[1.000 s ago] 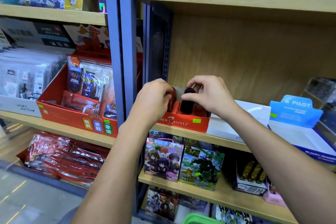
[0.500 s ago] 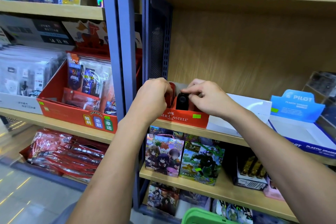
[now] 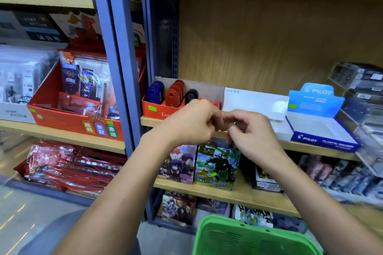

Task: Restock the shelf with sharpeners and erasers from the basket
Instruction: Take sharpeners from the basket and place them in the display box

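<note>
The wooden shelf (image 3: 244,136) in front of you carries the display boxes, and the green perforated plastic basket (image 3: 248,236) sits at the near edge of view, directly below your arms. That basket is your supply; its contents are out of sight from here, so look down before you reach.

On the shelf, the red cardboard display tray (image 3: 157,107) stands at the left end. It holds upright blue sharpeners (image 3: 155,93) on the left, red sharpeners (image 3: 175,93) beside them, and one black sharpener (image 3: 191,95) to their right. The tray's right part is hidden behind your hands. Just right of the tray lies a white open box (image 3: 255,102), and further right a blue open display box (image 3: 319,118); both look unfilled, likely slots for erasers.

Your left hand (image 3: 192,124) and right hand (image 3: 251,136) meet just in front of the tray, near its front lip, fingers curled inward. Motion blur hides what lies between them, so I cannot tell whether either hand holds anything.

Bring both hands straight down to the basket, take one colour group at a time, and seat each piece upright beside its match.
</note>
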Available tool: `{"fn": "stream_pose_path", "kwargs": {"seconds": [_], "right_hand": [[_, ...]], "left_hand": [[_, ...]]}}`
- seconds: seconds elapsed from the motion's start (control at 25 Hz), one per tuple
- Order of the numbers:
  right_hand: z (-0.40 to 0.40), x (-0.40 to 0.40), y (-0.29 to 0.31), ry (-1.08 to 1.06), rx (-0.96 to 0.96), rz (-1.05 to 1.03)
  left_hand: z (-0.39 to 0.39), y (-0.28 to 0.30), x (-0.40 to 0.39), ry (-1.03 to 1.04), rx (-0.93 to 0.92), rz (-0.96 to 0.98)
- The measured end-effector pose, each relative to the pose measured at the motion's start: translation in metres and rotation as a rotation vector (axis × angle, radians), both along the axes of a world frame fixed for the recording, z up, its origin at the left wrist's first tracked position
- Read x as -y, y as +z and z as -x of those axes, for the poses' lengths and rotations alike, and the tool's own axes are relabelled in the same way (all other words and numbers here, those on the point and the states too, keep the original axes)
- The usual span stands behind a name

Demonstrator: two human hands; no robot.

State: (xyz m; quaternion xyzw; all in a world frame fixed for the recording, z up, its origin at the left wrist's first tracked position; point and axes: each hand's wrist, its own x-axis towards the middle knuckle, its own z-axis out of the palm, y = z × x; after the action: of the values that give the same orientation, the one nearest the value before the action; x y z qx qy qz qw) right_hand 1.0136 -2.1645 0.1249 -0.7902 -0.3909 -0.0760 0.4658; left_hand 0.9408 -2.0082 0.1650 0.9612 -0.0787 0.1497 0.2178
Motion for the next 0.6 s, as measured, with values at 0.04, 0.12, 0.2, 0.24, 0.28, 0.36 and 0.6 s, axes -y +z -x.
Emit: {"fn": "stream_pose_path", "kwargs": {"seconds": [0.04, 0.12, 0.2, 0.24, 0.28, 0.36, 0.6], "right_hand": [[0.006, 0.017, -0.018, 0.007, -0.11, 0.037], [0.009, 0.045, -0.063, 0.018, -0.267, 0.226], [0.004, 0.065, -0.119, 0.049, -0.417, 0.495], [0.002, 0.072, -0.146, 0.059, -0.51, 0.616], [0.003, 0.079, -0.176, 0.061, -0.585, 0.738], [0.009, 0.09, -0.23, 0.064, -0.632, 0.935], [0.023, 0.088, -0.348, 0.137, -0.625, 1.077]], "left_hand": [[-0.003, -0.014, 0.011, -0.062, -0.134, -0.031], [-0.015, -0.054, 0.036, -0.155, -0.4, -0.133], [-0.024, -0.109, 0.062, -0.191, -0.608, -0.233], [-0.028, -0.138, 0.073, -0.195, -0.689, -0.261], [-0.029, -0.171, 0.088, -0.203, -0.777, -0.251], [-0.024, -0.235, 0.108, -0.2, -0.952, -0.206], [0.003, -0.375, 0.129, 0.044, -1.15, -0.039]]}}
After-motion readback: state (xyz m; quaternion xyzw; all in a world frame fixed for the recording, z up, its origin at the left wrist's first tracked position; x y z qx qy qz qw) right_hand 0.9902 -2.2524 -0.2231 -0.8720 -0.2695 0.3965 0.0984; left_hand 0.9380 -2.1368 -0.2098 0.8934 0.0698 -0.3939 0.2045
